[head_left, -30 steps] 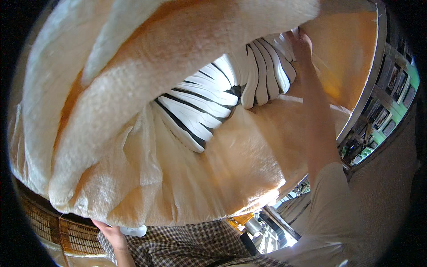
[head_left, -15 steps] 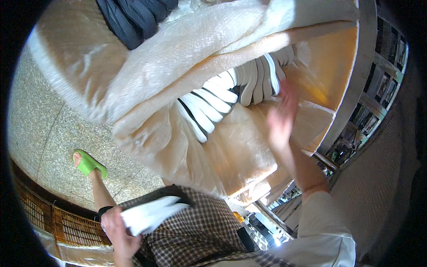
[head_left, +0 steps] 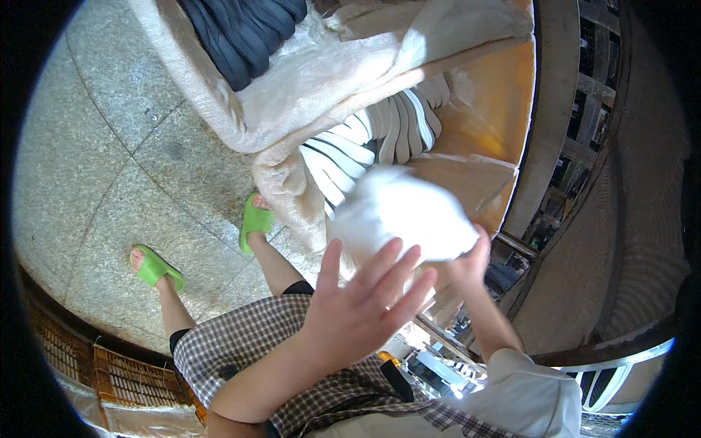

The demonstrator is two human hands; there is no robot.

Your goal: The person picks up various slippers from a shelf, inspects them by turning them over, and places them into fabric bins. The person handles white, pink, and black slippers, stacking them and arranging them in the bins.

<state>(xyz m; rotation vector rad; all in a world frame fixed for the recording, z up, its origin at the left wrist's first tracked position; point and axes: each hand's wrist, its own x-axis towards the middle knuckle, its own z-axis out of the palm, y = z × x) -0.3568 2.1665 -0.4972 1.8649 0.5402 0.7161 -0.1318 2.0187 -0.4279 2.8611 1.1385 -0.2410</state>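
A bundle of white shoe soles, smeared by motion, is raised in front of the lined bin. My right hand grips it at its right end, partly hidden behind it. Just below the bundle, my left hand is open with its fingers spread; whether its fingertips touch the bundle I cannot tell. Beyond it, rows of white soles with dark edges lie in the bin, side by side with greyish-beige soles.
Wrinkled, cream-coloured sheeting lines and drapes the bin. Black soles fill a neighbouring compartment at the far left. A wooden rack stands at the right, a woven basket at the lower left. Green slippers are on my feet on the stone floor.
My left hand has let go of the white soles and moved up and right from the lower left. The white bundle is now in my right hand. My view has shifted, showing both feet.
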